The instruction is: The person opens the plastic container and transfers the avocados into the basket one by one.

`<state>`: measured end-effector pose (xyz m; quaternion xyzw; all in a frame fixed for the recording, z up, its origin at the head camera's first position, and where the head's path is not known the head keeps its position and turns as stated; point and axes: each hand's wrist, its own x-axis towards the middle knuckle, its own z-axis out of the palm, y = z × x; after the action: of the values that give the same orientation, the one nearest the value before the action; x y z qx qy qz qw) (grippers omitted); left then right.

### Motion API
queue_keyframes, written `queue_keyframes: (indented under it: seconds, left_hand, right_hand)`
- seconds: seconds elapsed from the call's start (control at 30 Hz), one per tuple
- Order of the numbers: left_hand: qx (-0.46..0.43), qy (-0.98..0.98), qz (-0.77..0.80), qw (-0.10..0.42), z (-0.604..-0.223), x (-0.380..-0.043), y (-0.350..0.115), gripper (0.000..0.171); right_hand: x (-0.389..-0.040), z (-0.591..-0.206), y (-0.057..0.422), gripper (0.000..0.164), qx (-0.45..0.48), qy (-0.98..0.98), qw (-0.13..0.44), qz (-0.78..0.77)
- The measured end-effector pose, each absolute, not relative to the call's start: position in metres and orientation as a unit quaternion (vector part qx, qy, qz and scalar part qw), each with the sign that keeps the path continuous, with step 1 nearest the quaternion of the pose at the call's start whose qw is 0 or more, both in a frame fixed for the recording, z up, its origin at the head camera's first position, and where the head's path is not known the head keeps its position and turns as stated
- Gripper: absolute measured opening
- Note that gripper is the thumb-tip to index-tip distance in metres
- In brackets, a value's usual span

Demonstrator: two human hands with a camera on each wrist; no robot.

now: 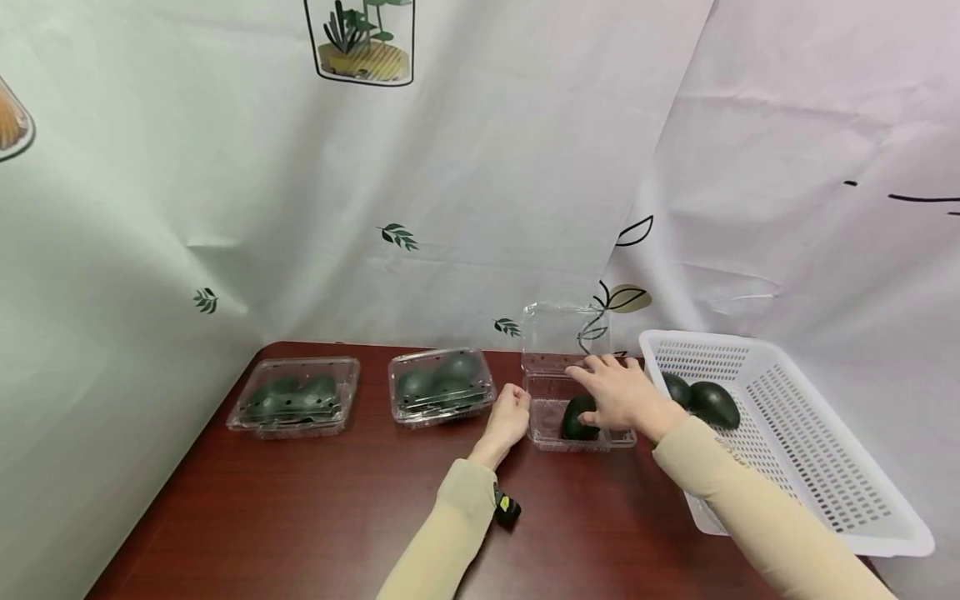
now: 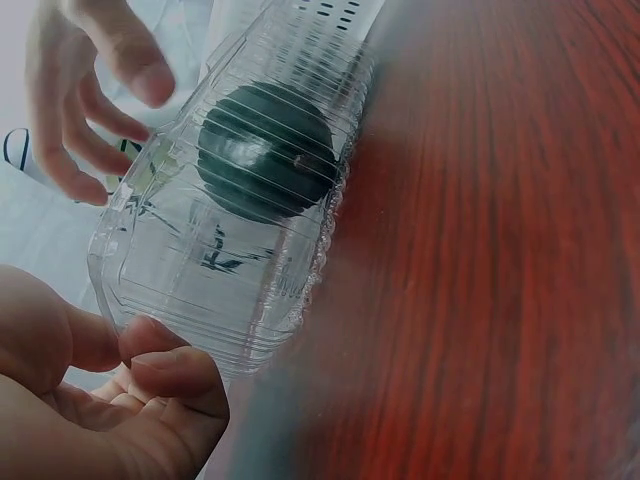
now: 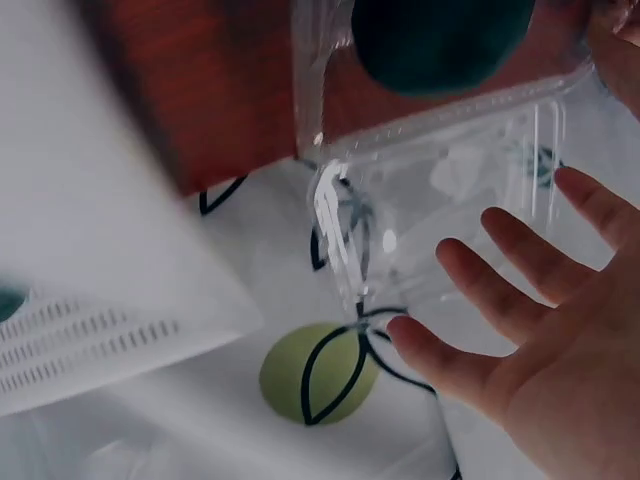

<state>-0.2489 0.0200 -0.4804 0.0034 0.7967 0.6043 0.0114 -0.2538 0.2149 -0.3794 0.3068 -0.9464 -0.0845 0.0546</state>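
Avocado (image 1: 576,419), just one, is lying in an open box (image 1: 546,423) near the table's (image 1: 300,508) back edge; the left hand (image 1: 507,418) is pinching its rim, apparently for steadiness, while the right hand (image 1: 619,392) is hovering above, fingers spread, holding nothing. Two closed boxes (image 1: 296,396) are standing toward the back left corner, lids presumably containing their fruit (image 1: 459,368); two more avocados (image 1: 715,405) are showing in one basket (image 1: 838,450) along the right edge.
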Motion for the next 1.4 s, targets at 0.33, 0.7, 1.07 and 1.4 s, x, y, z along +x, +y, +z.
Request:
queue_keyframes:
  seconds: [0.33, 0.7, 1.07, 1.4]
  left_hand:
    - [0.008, 0.795, 0.606, 0.01, -0.478, -0.248, 0.02, 0.012]
    - [0.006, 0.799, 0.602, 0.011, -0.48, -0.25, 0.019, 0.012]
    - [0.008, 0.793, 0.609, 0.003, -0.48, -0.248, 0.022, 0.011]
    - [0.001, 0.797, 0.603, 0.005, -0.48, -0.248, 0.021, 0.011]
  right_hand:
    - [-0.248, -0.398, 0.204, 0.062, 0.305, -0.949, -0.006, -0.079]
    - [-0.255, -0.41, 0.205, 0.062, 0.29, -0.955, -0.011, -0.052]
    - [-0.261, -0.425, 0.212, 0.063, 0.279, -0.958, 0.009, -0.056]
    - [-0.263, -0.422, 0.211, 0.063, 0.288, -0.956, 0.029, -0.049]
